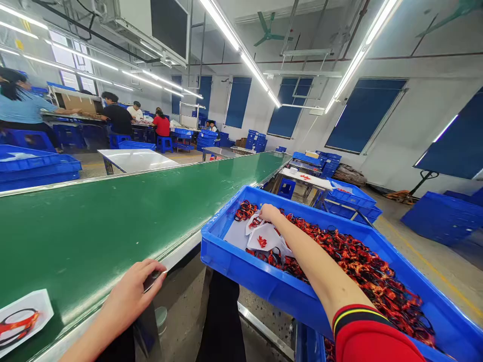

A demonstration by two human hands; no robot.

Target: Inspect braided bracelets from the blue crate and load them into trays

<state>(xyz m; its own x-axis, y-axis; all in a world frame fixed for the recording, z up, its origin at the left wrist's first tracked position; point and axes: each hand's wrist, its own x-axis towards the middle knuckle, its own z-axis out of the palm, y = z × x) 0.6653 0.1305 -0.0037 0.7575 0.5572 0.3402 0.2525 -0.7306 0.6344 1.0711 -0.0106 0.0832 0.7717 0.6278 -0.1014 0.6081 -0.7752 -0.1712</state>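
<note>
From my station I have the right hand (268, 213) inside the blue tray (234, 267), near its far-left corner. Its fingers are bent and gathered at the top edge of the upper white card (250, 227); the tips are hidden, so I cannot tell whether they pinch it. The card lies just below and left of them, slanting down-left; the lower white card (272, 235) sits beside it, toward the near wall. My left hand (132, 284) is well apart, at the conveyor (151, 201)'s near edge, curled around a dark object (151, 281). The right is clearly nearer.
</note>
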